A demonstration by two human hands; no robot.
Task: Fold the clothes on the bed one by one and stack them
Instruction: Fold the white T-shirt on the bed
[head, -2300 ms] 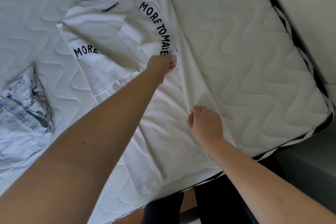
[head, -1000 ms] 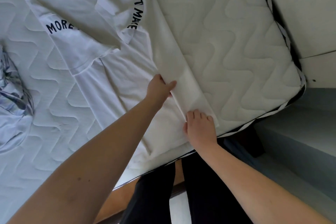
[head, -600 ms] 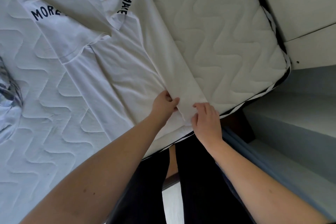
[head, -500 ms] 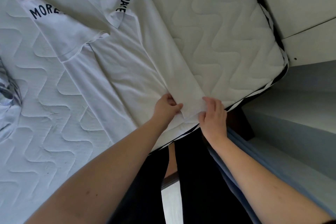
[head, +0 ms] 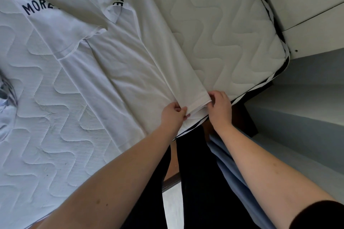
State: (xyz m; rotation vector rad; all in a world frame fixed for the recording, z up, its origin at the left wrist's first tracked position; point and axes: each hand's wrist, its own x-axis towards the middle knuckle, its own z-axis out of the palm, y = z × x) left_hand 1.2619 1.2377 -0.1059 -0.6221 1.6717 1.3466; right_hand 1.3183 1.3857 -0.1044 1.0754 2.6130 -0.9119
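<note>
Left grip (head: 174,115) and right grip (head: 219,106) each pinch the white T-shirt (head: 141,72) hem at the bed (head: 232,33) edge.

The white T-shirt (head: 130,57) carries dark printed letters — "MORE" on one fold, "T MAKE" on another, partly hidden.
</note>
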